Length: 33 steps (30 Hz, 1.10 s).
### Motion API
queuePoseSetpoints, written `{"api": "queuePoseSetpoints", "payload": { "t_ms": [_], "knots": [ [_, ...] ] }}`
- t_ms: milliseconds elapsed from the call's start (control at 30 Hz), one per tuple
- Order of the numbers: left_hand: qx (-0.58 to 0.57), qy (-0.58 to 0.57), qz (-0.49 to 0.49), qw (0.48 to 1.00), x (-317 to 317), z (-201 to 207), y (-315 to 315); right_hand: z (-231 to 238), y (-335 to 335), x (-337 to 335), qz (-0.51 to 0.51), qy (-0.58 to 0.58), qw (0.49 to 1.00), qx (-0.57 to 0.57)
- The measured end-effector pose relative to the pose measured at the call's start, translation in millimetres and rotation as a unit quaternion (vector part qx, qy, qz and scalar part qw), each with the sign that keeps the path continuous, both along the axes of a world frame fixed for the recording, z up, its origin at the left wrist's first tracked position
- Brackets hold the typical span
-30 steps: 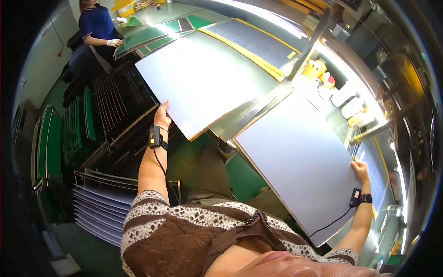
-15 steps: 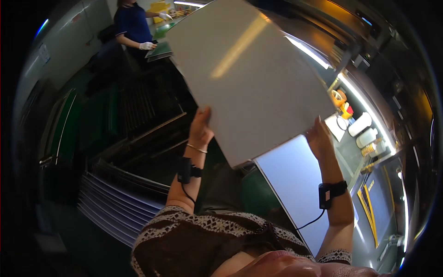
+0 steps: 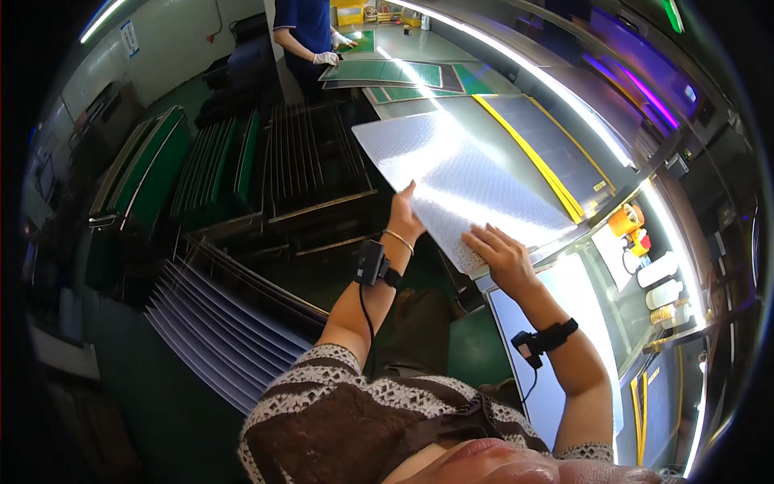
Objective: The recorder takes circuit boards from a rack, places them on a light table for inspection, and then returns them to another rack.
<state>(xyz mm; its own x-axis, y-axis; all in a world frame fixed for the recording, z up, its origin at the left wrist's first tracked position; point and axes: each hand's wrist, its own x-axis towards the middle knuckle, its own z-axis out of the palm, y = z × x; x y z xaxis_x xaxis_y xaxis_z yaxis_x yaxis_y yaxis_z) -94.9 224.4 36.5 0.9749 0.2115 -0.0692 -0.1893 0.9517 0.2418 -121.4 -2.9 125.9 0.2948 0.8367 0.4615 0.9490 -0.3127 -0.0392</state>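
A rectangular flat panel (image 3: 459, 173), silvery and finely patterned, lies at a slant over the bench in front of me, with bright light reflecting off it. My left hand (image 3: 405, 218) grips its left edge; the thumb shows at the edge and the other fingers are mostly hidden. On the panel's near end rests my right hand (image 3: 504, 258), open, palm down with fingers stretched over the surface. Just nearer, a glowing white light panel (image 3: 516, 323) is set into the bench beside my right forearm.
A co-worker (image 3: 306, 32) in white gloves handles green boards (image 3: 387, 73) at the far bench. Racks of upright panels (image 3: 218, 169) stand left, with pale stacked sheets (image 3: 218, 331) nearer. Yellow-edged dark sheets (image 3: 556, 145) and bottles (image 3: 661, 278) are at the right.
The panel has come down from a raised position onto the bench area, now showing a shiny patterned face. My right hand has gone from gripping its edge to lying on top.
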Motion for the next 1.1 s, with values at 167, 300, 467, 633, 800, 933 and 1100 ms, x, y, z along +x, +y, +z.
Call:
{"api": "queuePoseSetpoints", "payload": {
  "t_ms": [167,300,467,633,800,933,1100],
  "knots": [
    [-0.021,0.067,0.022,0.997,-12,-43,-12,-48,-2,-11,0.065,0.116,0.987,-0.087],
    [0.053,0.101,0.045,0.992,-10,-47,-13,-40,9,-26,0.089,0.158,0.979,-0.098],
    [0.079,0.103,0.045,0.99,-15,-39,-14,-45,5,-17,0.125,0.124,0.977,-0.118],
    [0.068,0.106,0.031,0.992,-17,-39,-9,-67,1,-23,0.091,0.104,0.985,-0.107],
    [0.093,0.12,0.09,0.984,-16,-38,-1,-7,-11,51,-0.161,0.121,0.966,0.164],
    [0.169,0.199,0.014,0.965,-14,-100,39,56,6,58,-0.175,-0.002,0.981,0.079],
    [0.264,0.292,0.047,0.918,12,-93,21,176,-48,157,-0.22,-0.275,0.906,0.233]
  ]
}}
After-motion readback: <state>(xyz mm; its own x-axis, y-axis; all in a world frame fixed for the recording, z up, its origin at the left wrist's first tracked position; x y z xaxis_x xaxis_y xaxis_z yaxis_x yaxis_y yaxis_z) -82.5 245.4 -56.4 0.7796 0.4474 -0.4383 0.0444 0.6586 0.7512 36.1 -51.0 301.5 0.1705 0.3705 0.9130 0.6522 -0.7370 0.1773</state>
